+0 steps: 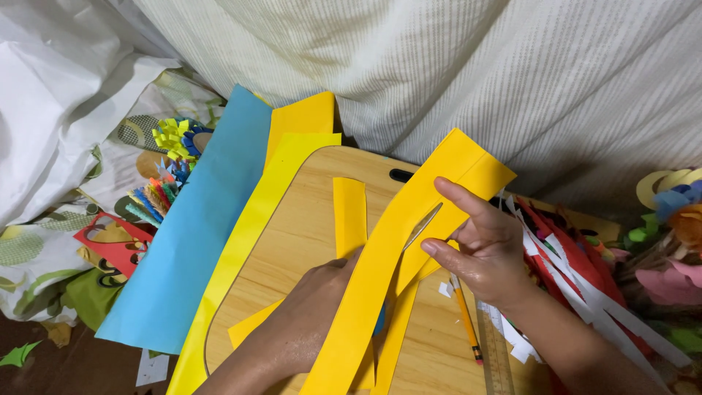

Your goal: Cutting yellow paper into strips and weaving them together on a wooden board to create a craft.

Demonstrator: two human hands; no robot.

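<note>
While my right hand (486, 252) pinches the folded yellow sheet (409, 241) over the board (307, 227), my left hand (322, 300), closed on scissors (422, 227), is mid-cut, so next I judge 1 steady snip.

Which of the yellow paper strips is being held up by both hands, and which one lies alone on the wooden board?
The long folded strip, cut by scissors, is held by the left hand and right hand. The short strip lies flat and untouched on the wooden board.
</note>
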